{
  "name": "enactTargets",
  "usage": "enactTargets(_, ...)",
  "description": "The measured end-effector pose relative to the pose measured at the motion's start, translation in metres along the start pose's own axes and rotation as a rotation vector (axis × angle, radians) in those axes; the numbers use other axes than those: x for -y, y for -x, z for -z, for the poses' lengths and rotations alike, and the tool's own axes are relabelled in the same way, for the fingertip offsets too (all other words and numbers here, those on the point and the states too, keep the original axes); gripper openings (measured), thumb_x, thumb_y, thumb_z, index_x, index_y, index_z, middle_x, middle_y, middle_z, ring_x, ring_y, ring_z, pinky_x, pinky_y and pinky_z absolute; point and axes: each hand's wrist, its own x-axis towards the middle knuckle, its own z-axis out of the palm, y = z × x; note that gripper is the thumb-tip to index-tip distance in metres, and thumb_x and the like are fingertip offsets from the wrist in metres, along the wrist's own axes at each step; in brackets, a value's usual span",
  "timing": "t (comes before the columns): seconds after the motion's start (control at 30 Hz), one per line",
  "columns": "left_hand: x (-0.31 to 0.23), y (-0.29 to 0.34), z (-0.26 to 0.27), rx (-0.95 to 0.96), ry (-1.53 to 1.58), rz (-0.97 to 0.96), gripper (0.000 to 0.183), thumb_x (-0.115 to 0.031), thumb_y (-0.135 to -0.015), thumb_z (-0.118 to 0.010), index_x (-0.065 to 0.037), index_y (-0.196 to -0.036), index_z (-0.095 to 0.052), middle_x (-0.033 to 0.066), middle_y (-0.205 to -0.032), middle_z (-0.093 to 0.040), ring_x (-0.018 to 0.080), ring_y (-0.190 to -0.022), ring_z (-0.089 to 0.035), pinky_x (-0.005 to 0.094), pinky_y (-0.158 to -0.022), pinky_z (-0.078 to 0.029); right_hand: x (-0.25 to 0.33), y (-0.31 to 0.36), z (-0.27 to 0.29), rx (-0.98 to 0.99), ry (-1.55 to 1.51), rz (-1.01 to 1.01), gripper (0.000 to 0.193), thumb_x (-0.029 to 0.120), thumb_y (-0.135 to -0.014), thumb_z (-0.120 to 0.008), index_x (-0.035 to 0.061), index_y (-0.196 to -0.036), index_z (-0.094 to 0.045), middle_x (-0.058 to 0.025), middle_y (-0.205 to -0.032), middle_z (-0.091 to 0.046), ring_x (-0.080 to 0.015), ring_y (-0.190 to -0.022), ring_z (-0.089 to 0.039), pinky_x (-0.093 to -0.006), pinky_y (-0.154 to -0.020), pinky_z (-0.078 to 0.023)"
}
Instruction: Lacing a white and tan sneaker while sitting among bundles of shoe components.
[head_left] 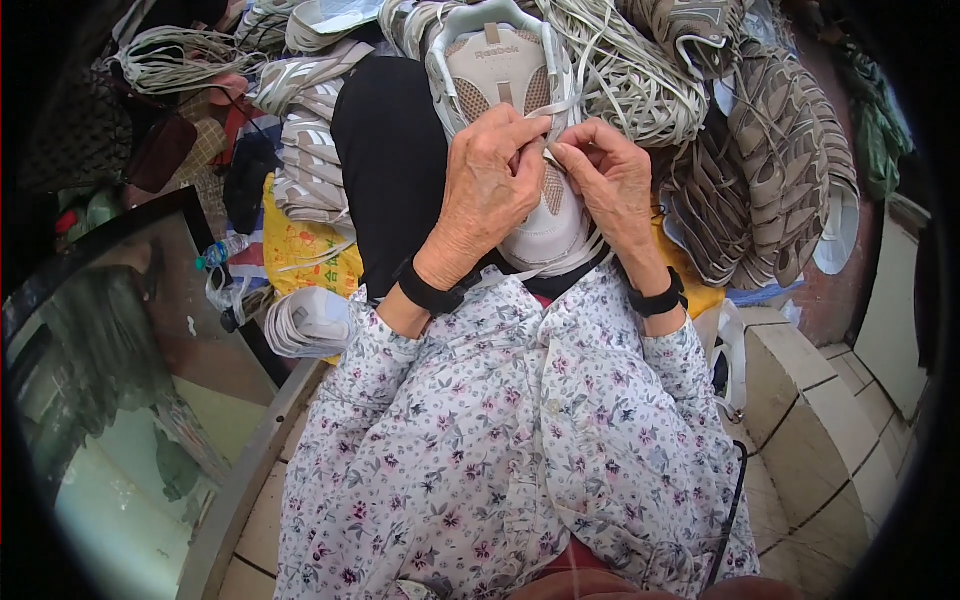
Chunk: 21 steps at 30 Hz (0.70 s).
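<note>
Beige-and-white sneaker (pixel 490 72) is set lengthwise beneath both hands, toe bodyward, beside the right edge of the black trouser leg (pixel 388 170); its flat lace (pixel 566 105) is pinched, fingertips nearly closed, by left hand (pixel 492 172) and equally near right hand (pixel 612 180).

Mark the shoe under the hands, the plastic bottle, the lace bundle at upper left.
Shoe (pixel 492 68), head view: on its tongue.
Plastic bottle (pixel 228 248), head view: on its clear body.
Lace bundle (pixel 172 68), head view: on its pale strands.
</note>
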Motion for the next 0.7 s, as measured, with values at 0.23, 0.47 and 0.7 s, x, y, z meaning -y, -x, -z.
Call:
enactTargets(0.23, -0.005, -0.005, 0.011, 0.103, -0.056, 0.018, 0.019, 0.002, -0.082, -0.065, 0.003, -0.099, -0.074, 0.0133, -0.073, -0.058, 0.0253, -0.06, -0.059, 0.0363, -0.058, -0.046, -0.011, -0.021, 0.015, 0.109, -0.034, -0.123, 0.034, 0.025, -0.073, -0.092, 0.0061, -0.08, -0.064, 0.0038, -0.075, -0.061, -0.005, -0.067, -0.054, -0.0207, -0.059, -0.044)
enactTargets(0.47, -0.012, -0.017, 0.023, 0.164, -0.436, -0.189, 0.019, -0.004, -0.085, -0.066, 0.0, -0.101, -0.075, 0.0116, -0.074, -0.063, 0.0232, -0.059, -0.062, 0.0342, -0.056, -0.047, -0.018, -0.006, 0.01, -0.137, 0.02, 0.168, 0.022, 0.016, -0.08, -0.084, 0.0035, -0.09, -0.07, -0.0015, -0.086, -0.065, -0.0125, -0.083, -0.061, -0.027, -0.077, -0.048)
enactTargets(0.7, -0.009, -0.03, 0.023, 0.335, -0.37, 0.038, 0.019, -0.009, -0.084, -0.062, 0.003, -0.094, -0.073, 0.0162, -0.061, -0.061, 0.0267, -0.056, -0.064, 0.0351, -0.06, -0.051, -0.005, 0.0, 0.005, -0.03, 0.335, 0.395, 0.015, 0.004, -0.077, -0.076, 0.0047, -0.089, -0.066, -0.0071, -0.087, -0.063, -0.0263, -0.085, -0.058, -0.0381, -0.077, -0.044)
